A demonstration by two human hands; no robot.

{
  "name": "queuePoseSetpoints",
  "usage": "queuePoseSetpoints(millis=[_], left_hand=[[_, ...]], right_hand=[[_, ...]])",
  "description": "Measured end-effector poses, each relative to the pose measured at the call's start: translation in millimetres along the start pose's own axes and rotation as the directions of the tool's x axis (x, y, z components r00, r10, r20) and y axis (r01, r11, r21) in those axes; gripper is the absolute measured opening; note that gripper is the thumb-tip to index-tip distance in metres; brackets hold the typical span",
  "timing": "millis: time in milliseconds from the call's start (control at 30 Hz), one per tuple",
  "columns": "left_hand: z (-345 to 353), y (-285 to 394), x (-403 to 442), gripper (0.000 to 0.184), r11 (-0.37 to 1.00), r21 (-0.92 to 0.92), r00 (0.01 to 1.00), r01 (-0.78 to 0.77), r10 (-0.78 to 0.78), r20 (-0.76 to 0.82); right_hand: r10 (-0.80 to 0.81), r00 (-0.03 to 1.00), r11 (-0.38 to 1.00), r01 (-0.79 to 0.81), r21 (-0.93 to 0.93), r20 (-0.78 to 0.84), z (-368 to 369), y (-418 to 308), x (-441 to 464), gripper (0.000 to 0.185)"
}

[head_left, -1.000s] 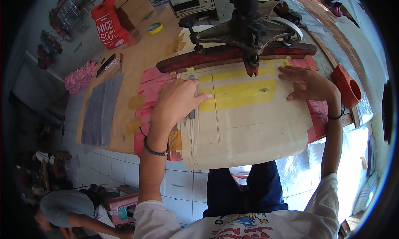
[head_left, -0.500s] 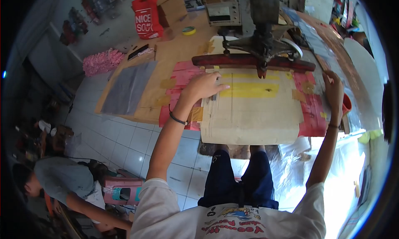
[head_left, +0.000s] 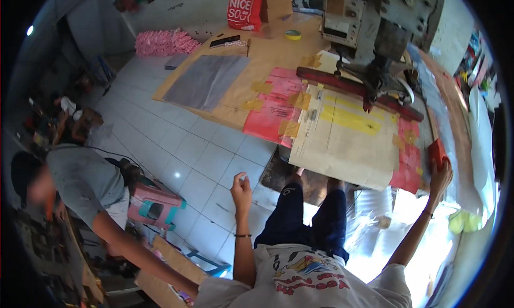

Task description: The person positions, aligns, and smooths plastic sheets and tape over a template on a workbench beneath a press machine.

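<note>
My left hand [head_left: 242,193] hangs over the tiled floor, away from the table, with loosely curled fingers and nothing visible in it. At the table's right side, my right hand [head_left: 441,178] grips a red container [head_left: 437,151]; its contents are not visible. Left of that hand lies a pale board [head_left: 342,147] with yellow tape strips on it. Pink-red sheets [head_left: 274,104] flank the board, fixed with brownish tape. Across the board's far part sits the dark red bar [head_left: 332,80] of a press machine [head_left: 383,72].
A grey sheet [head_left: 209,80], a phone [head_left: 225,41], a yellow tape roll [head_left: 293,34] and a red bag [head_left: 244,8] rest on the wooden table [head_left: 267,50]. Another person [head_left: 88,177] is at the lower left, beside a pink stool [head_left: 155,205]. Clear plastic [head_left: 375,217] lies below right.
My left hand has left the board and drawn back toward my body. My right hand has moved nearer me and taken hold of the red container. The view has turned left.
</note>
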State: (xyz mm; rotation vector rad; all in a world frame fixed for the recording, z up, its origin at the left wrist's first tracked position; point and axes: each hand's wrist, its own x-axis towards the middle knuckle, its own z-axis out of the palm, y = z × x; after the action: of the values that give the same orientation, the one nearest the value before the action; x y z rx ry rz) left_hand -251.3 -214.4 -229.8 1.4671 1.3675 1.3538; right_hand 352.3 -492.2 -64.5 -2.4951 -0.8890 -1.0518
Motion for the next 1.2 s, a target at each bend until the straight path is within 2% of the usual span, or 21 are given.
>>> queuePoseSetpoints(millis=[67,133,200,267,300,333,367,400,433,500,533,600,633,667,733,867,933,1033,1100,1133,1200], left_hand=[[-9.7,-11.8,-13.4,0.012,0.997,0.083,0.999,0.008,-0.005,-0.038],[-4.3,-6.5,-26.4,0.011,0.998,-0.015,0.998,0.059,-0.059,0.000],[-7.0,2.0,-46.2,0.010,0.994,-0.027,0.989,0.109,-0.106,0.106],[-1.4,9.2,-51.6,0.009,0.995,-0.006,0.964,0.096,-0.092,0.250],[1.8,7.9,-54.9,0.012,0.992,-0.009,0.940,0.123,-0.114,0.321],[4.6,21.3,-55.6,0.012,0.994,-0.030,0.902,0.107,-0.084,0.424],[5.1,47.8,-57.7,0.012,0.994,-0.053,0.852,0.095,-0.054,0.521],[6.7,69.8,-58.8,0.012,0.993,-0.076,0.794,0.088,-0.024,0.607],[10.2,82.7,-56.9,0.018,0.989,-0.145,0.699,0.031,0.082,0.710],[15.6,104.0,-55.5,0.034,0.954,-0.298,0.464,-0.045,0.283,0.839],[17.8,114.8,-62.1,0.044,0.922,-0.388,0.470,0.013,0.337,0.816],[28.6,131.5,-77.7,0.066,0.822,-0.557,0.497,0.119,0.436,0.750],[28.7,109.5,-95.8,0.085,0.789,-0.555,0.559,0.263,0.344,0.754],[22.6,106.7,-102.5,0.084,0.791,-0.536,0.636,0.295,0.257,0.728],[8.8,102.5,-112.1,0.081,0.782,-0.504,0.757,0.366,0.064,0.650],[-41.6,82.5,-123.6,0.051,0.859,-0.400,0.846,0.320,-0.068,0.529],[-65.6,81.4,-118.7,0.035,0.957,-0.260,0.910,0.128,-0.009,0.415],[-102.2,90.2,-111.3,0.019,0.990,-0.139,0.991,0.018,0.002,0.136],[-131.7,94.1,-105.8,0.020,0.979,0.200,0.999,-0.041,0.044,-0.009],[-140.6,106.4,-103.0,0.021,0.977,0.198,0.995,-0.078,0.090,-0.051],[-162.6,113.7,-101.8,0.022,0.969,0.231,0.978,-0.093,0.132,-0.161]], right_hand=[[0.007,1.000,1.000,-0.007,0.002,0.009,4.6,11.1,6.1,0.048],[0.038,0.999,0.998,-0.036,0.042,-0.037,-1.7,4.6,1.4,0.044],[0.107,0.986,0.982,-0.085,0.168,-0.128,-26.2,-12.8,-14.3,0.042],[0.302,0.953,0.910,-0.277,0.307,-0.035,-73.8,-47.1,-32.3,0.041],[0.371,0.929,0.800,-0.306,0.516,-0.024,-86.7,-62.6,-47.0,0.038],[0.390,0.921,0.729,-0.304,0.613,-0.007,-91.6,-70.2,-65.2,0.038],[0.431,0.897,0.749,-0.296,0.593,-0.097,-75.3,-69.5,-88.8,0.053],[0.491,0.868,0.500,-0.352,0.792,0.075,-77.1,-90.9,-111.7,0.070],[0.446,0.874,0.368,-0.375,0.851,0.193,-89.0,-123.0,-130.5,0.072],[0.277,0.942,0.171,-0.242,0.955,0.189,-95.6,-193.1,-169.7,0.074],[0.109,0.955,0.128,-0.288,0.949,0.275,-127.1,-234.9,-166.8,0.065],[-0.133,0.968,0.067,-0.206,0.976,0.213,-127.1,-286.0,-190.6,0.047],[-0.193,0.962,0.064,-0.183,0.981,0.193,-129.2,-311.0,-204.0,0.043],[-0.284,0.925,0.042,-0.252,0.967,0.253,-136.2,-330.1,-219.6,0.035],[-0.422,0.896,-0.018,-0.161,0.987,0.138,-128.8,-359.0,-248.9,0.031],[-0.676,0.734,-0.137,-0.221,0.966,0.072,-118.7,-368.4,-264.8,0.034],[-0.736,0.673,-0.129,-0.247,0.960,0.074,-108.8,-369.8,-274.5,0.036],[-0.800,0.566,-0.043,-0.383,0.923,0.198,-61.1,-369.5,-309.6,0.041],[-0.813,0.449,0.065,-0.564,0.823,0.372,-31.2,-363.4,-325.9,0.039],[-0.808,0.395,0.138,-0.596,0.791,0.438,-20.6,-361.8,-329.2,0.038],[-0.777,0.402,0.153,-0.627,0.764,0.485,-6.3,-361.3,-335.5,0.036]])
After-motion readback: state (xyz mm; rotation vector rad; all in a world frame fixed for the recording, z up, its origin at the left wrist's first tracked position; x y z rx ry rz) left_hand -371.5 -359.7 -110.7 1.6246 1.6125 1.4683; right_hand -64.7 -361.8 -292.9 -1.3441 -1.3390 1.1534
